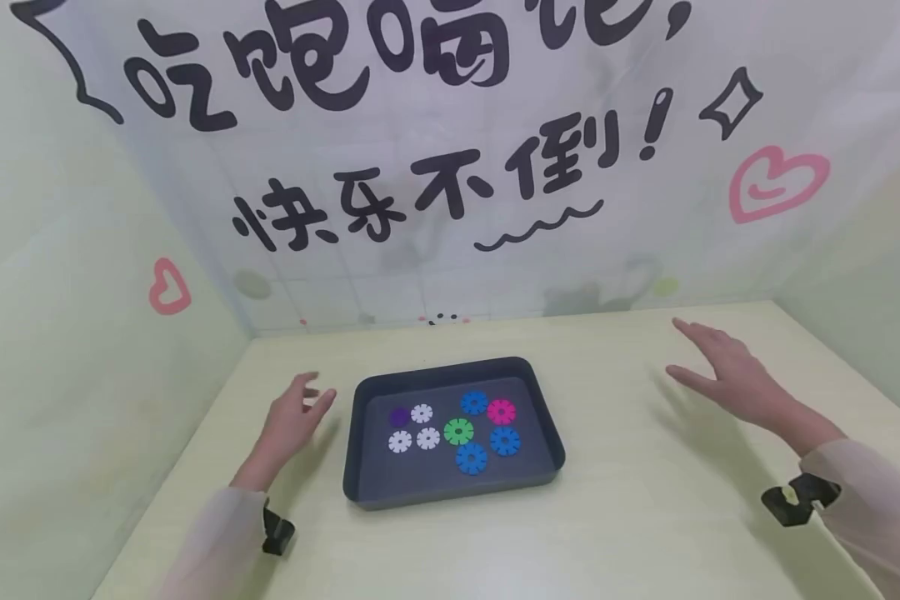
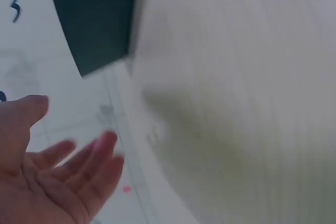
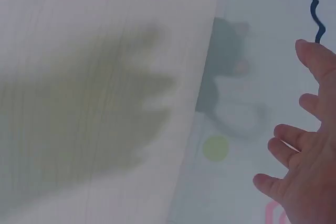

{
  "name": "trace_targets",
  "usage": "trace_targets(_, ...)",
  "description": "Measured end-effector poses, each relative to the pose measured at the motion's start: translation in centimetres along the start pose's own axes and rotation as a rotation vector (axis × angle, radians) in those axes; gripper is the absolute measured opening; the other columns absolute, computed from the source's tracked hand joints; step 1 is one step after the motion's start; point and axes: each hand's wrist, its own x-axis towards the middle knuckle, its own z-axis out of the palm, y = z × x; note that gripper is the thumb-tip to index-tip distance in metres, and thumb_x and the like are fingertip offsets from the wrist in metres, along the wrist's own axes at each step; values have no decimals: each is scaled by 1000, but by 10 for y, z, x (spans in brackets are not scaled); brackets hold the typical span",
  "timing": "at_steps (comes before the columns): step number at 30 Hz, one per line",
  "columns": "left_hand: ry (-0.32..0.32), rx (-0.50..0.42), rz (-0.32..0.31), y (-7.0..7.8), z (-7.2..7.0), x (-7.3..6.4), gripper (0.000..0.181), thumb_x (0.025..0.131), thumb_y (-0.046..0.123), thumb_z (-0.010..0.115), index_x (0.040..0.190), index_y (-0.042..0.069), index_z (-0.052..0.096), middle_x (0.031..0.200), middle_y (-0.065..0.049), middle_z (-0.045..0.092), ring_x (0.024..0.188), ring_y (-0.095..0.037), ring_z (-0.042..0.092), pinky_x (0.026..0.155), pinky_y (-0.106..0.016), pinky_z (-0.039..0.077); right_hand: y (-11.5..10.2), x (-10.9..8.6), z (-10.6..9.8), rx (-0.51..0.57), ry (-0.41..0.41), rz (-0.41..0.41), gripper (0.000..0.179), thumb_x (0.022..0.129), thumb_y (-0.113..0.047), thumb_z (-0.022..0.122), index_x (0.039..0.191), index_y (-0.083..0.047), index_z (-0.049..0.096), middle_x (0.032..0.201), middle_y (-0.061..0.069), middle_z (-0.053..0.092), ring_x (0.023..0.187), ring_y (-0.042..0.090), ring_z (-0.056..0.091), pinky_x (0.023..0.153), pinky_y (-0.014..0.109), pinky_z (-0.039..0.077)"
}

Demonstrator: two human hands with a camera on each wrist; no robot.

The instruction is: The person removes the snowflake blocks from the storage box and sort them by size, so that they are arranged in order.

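Note:
A dark grey tray (image 1: 420, 490) lies on the table, a little left of its middle. Inside it are several notched plastic discs: a purple disc (image 1: 400, 417), white discs (image 1: 428, 438), a green disc (image 1: 459, 432), a pink disc (image 1: 502, 412) and blue discs (image 1: 471, 458). To the tray's left, my left hand (image 1: 292, 421) hovers over the table, fingers loosely bent and holding nothing. My right hand (image 1: 731, 379) hangs in the air well to the tray's right, thumb and fingers spread, also holding nothing. The left wrist view catches the tray's outer wall (image 2: 94, 19) above the fingers.
The pale wooden table (image 1: 630, 500) meets an upright white sheet (image 1: 390, 283) with black lettering and pink hearts along its back edge. Pale side walls (image 1: 67, 375) rise at left and right. Each wrist wears a black strapped device (image 1: 798, 498).

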Motion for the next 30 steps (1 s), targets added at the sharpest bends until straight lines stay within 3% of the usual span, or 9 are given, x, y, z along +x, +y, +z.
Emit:
trace_targets(2, -21, -150, -32, 8, 8, -4, 49, 93, 28, 52, 130, -2, 42, 111, -26, 56, 91, -35, 59, 69, -41, 53, -14, 1, 3, 53, -1, -29, 65, 89, -25, 59, 141, 1, 29, 134, 33, 30, 120, 52, 25, 87, 68, 23)
trace_targets(5, -45, -315, -90, 16, 20, -8, 36, 90, 17, 57, 120, -1, 52, 101, -20, 60, 82, -26, 62, 58, -33, 55, -33, 3, 11, 89, -13, -59, 55, 89, -23, 59, 134, 3, 39, 131, 28, 36, 120, 47, 30, 88, 64, 28)
trace_targets(8, -57, -388, -107, 21, 27, -11, 31, 87, 9, 59, 117, -1, 54, 101, -19, 58, 82, -24, 61, 56, -34, 55, -48, 5, 21, 108, -34, -73, 50, 90, -23, 58, 130, 3, 45, 129, 25, 41, 119, 43, 34, 90, 61, 30)
trace_targets(13, -54, -407, -117, 22, 31, -14, 29, 85, 0, 57, 114, -4, 56, 101, -19, 55, 83, -26, 60, 55, -35, 54, -70, 13, 35, 154, -81, -92, 46, 91, -24, 57, 129, 0, 49, 127, 20, 46, 117, 39, 40, 92, 57, 33)
trace_targets(17, -63, -416, -146, 21, 32, -14, 32, 85, -2, 55, 117, -3, 55, 103, -19, 54, 84, -26, 59, 55, -34, 54, -88, 25, 45, 194, -154, -106, 43, 91, -24, 56, 129, -4, 50, 120, 13, 55, 104, 29, 53, 87, 51, 41)
trace_targets(24, -88, -425, -182, 20, 33, -13, 36, 84, -3, 53, 120, -3, 54, 106, -20, 52, 85, -25, 58, 54, -34, 53, -120, 57, 65, 266, -342, -156, 35, 91, -24, 56, 121, -6, 57, 100, 1, 62, 85, 14, 57, 72, 32, 49)
trace_targets(30, -104, -424, -175, 19, 32, -10, 37, 84, -4, 52, 121, -3, 54, 106, -20, 50, 82, -24, 57, 54, -34, 53, -151, 90, 80, 286, -523, -224, 30, 90, -22, 58, 114, -4, 63, 106, 4, 64, 92, 13, 60, 80, 29, 49)
